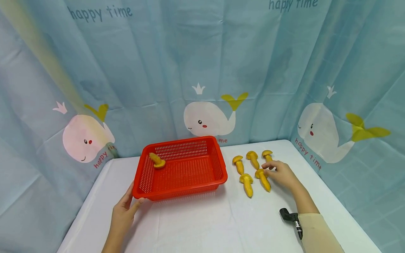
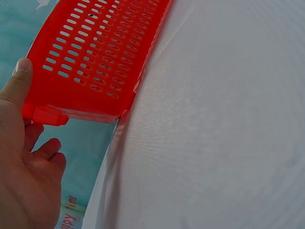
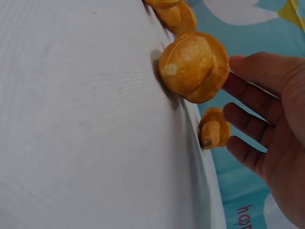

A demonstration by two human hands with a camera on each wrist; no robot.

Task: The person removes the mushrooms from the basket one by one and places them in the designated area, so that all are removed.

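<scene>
Left hand (image 1: 122, 214) at near-left corner of red perforated plastic basket (image 1: 190, 182); thumb on the rim at that corner, fingers under/along the outer wall. Left wrist view confirms: thumb (image 2: 18, 81) pressed on the basket's (image 2: 95, 57) corner lip, other fingers loosely bent below it. Grip = light hold on the corner, not clenched.

Basket sits flat on white cloth-covered table (image 1: 202, 225), left of centre. Inside, far-left corner: one yellow-orange toy mushroom (image 1: 157, 160) lying on its side, cap toward the viewer.

Right hand (image 1: 282, 174) at the group of loose yellow-orange toy mushrooms right of the basket. Fingers reach to the cap of near-right mushroom (image 1: 263, 179); fingertips at or just beside the cap, can't tell from head view if touching. Right wrist view: fingers (image 3: 259, 98) spread and slightly bent just beside the cap of that mushroom (image 3: 193, 67), nothing enclosed. Hand unclasped, holding nothing.

Other loose mushrooms, all lying on the table w/ stems pointing toward the viewer:
- back row: left one (image 1: 238, 164), middle one (image 1: 253, 159), right one (image 1: 267, 154), the last just behind the right hand.
- front row: one (image 1: 247, 184) beside the mushroom being reached for.

Black wrist camera mount (image 1: 291, 218) on right forearm, cream sleeve (image 1: 319, 233) behind it. Backdrop: pale blue curtain (image 1: 158, 70) w/ white whale prints and "happy time" lettering.
</scene>
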